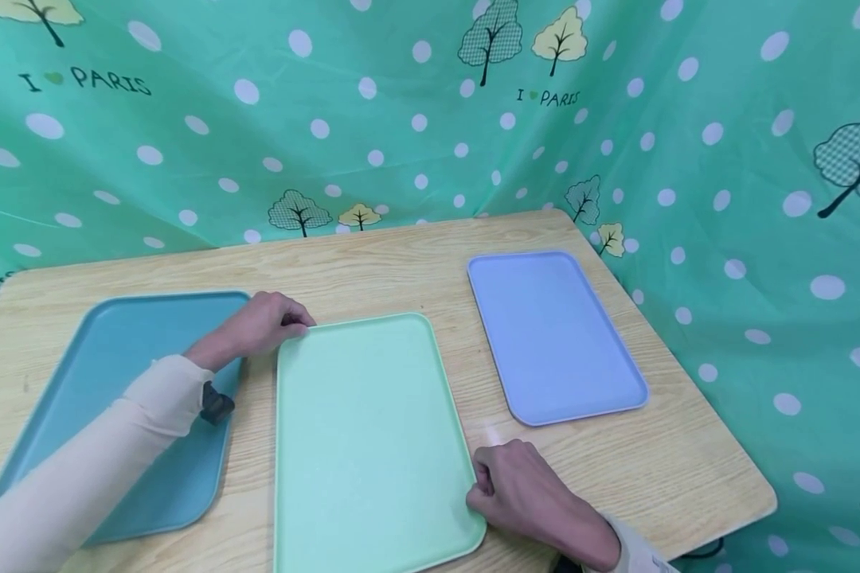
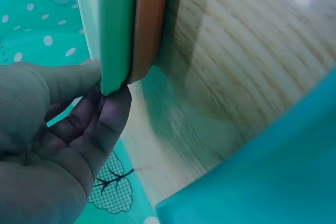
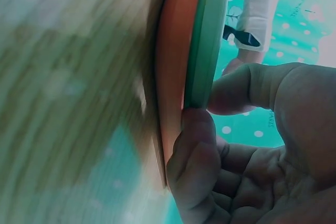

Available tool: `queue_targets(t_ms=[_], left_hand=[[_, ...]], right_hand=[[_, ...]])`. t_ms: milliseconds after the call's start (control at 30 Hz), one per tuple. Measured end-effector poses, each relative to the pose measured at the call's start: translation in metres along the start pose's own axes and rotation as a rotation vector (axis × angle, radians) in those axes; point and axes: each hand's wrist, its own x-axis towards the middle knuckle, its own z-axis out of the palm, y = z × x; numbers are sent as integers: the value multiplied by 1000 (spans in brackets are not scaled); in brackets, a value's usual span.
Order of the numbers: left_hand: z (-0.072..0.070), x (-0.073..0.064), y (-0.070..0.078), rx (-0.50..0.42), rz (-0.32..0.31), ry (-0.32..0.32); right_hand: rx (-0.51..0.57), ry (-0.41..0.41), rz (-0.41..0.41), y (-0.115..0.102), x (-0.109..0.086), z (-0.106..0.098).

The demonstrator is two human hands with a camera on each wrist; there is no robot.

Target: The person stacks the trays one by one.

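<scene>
A light green tray lies in the middle of the table. Under it, an orange tray shows only in the wrist views, its rim just below the green one. At the far left corner, my left hand pinches the green tray's rim between thumb and fingers. My right hand grips the same tray by its right edge, close to the near corner. In the right wrist view, the thumb is on top and the fingers come up against the green rim beside the orange one.
To the left lies a teal tray, partly beneath my left forearm. A blue-violet tray rests on the right side of the wooden table. Green dotted cloth hangs behind and along the right side.
</scene>
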Motion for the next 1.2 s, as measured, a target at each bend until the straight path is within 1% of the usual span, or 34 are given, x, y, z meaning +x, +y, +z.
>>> queue_targets(t_ms=[267, 500, 600, 667, 767, 867, 967, 1067, 1200], left_hand=[[2, 0, 0, 8, 11, -11], [2, -1, -1, 17, 8, -22], [2, -1, 0, 10, 6, -28], [2, 0, 2, 1, 4, -28], [2, 3, 6, -9, -6, -22], [2, 8, 15, -21, -33, -12], [2, 18, 28, -60, -57, -8], [3, 31, 45, -119, -67, -9], [10, 47, 71, -188, -93, -25]], right_hand=[[-22, 9, 11, 2, 1, 0], [0, -18, 11, 4, 2, -1], [26, -40, 28, 5, 1, -6], [42, -43, 54, 7, 1, -12], [48, -6, 91, 11, 1, -23], [50, 57, 114, 20, 5, -36], [51, 119, 141, 34, 10, -50], [35, 167, 171, 51, 15, -63], [-11, 231, 200, 74, 23, -78]])
